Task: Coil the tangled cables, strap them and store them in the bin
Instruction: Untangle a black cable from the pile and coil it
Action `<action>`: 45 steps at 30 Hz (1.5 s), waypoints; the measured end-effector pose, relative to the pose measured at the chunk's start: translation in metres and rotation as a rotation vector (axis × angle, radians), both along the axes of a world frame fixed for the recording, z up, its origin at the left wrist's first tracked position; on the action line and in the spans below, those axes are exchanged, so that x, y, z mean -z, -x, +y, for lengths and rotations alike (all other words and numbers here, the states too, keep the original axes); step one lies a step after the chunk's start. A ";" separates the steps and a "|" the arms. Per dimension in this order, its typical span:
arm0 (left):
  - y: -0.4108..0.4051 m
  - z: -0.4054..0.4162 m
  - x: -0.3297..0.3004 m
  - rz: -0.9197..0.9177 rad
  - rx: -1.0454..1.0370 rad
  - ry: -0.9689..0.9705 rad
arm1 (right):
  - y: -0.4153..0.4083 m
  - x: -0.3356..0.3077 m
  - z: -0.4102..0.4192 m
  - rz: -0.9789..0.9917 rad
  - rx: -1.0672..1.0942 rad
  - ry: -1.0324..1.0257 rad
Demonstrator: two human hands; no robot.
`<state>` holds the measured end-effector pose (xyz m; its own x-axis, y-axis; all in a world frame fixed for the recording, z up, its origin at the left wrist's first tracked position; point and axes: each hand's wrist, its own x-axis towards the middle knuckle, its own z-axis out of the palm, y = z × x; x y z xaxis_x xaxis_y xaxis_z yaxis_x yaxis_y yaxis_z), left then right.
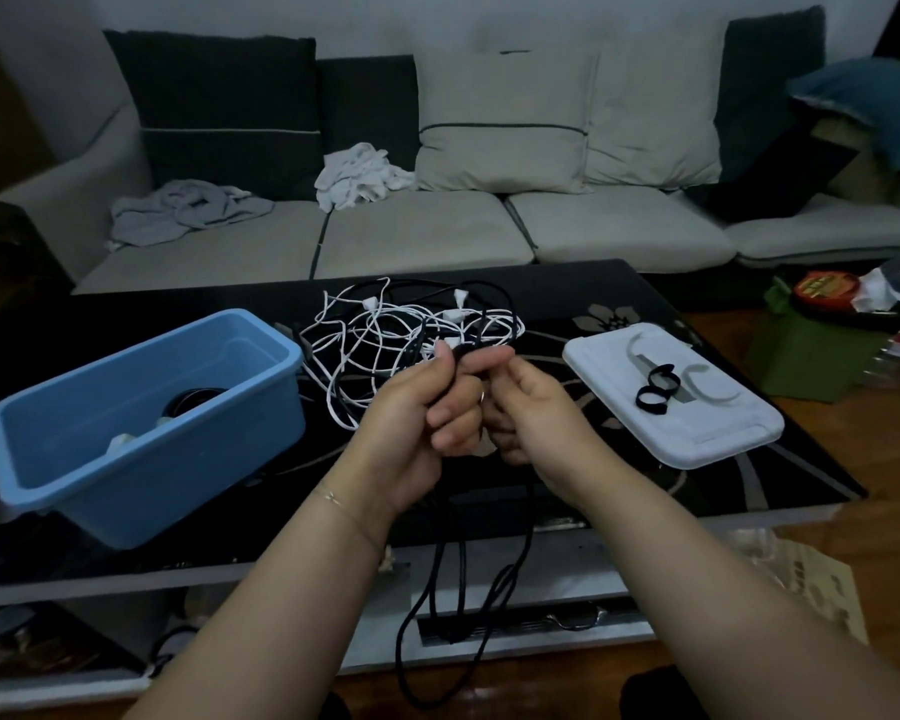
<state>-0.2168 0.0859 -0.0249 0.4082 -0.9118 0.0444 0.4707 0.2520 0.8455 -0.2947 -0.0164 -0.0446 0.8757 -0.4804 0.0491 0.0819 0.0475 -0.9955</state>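
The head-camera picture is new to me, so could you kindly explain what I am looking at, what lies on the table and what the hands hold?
There is no machine here: a person wears one wide-angle camera on the head, looking forward and down, so the two bare arms you see are their own. The left hand and right hand are raised together above a dark glass table, both curled round a black cable whose loops hang down past the table's front edge. On the table lie a tangle of white and black cables, a blue bin at the left with something already inside, and a white lid at the right carrying black straps. A sofa stands behind.
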 end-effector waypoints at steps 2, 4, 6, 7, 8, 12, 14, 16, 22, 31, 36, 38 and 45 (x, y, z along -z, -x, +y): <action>-0.002 0.000 -0.002 0.072 -0.015 0.015 | -0.002 0.004 0.004 0.020 -0.009 0.070; -0.003 0.002 -0.005 0.072 -0.068 0.022 | -0.005 0.008 0.006 0.075 -0.006 0.240; -0.004 0.003 -0.008 0.019 -0.138 0.020 | -0.006 0.011 0.009 0.134 -0.025 0.388; -0.004 0.003 -0.008 -0.010 -0.180 0.012 | -0.006 0.012 0.011 0.159 -0.039 0.439; -0.004 0.002 -0.008 -0.038 -0.226 -0.002 | -0.005 0.012 0.013 0.183 -0.059 0.482; -0.008 0.002 -0.007 -0.113 -0.360 0.010 | 0.000 0.012 0.018 0.234 -0.201 0.576; -0.011 0.003 -0.005 -0.165 -0.386 0.022 | 0.003 0.011 0.017 0.265 -0.268 0.630; -0.012 0.002 -0.003 -0.248 -0.406 -0.002 | 0.005 0.012 0.016 0.321 -0.304 0.663; -0.007 -0.002 0.010 -0.599 -0.368 -0.080 | 0.009 0.008 0.006 0.443 -0.285 0.879; -0.001 -0.005 0.015 -0.964 -0.292 -0.200 | 0.015 -0.002 0.005 0.461 -0.348 0.663; -0.012 -0.005 0.023 -1.334 -0.420 -0.366 | 0.019 -0.003 0.003 0.489 -0.345 0.736; -0.014 -0.005 0.023 -1.337 -0.434 -0.391 | 0.021 -0.011 0.002 0.471 -0.262 0.923; -0.019 -0.003 0.017 -1.395 -0.317 -0.571 | 0.022 -0.005 -0.013 0.321 -0.266 0.778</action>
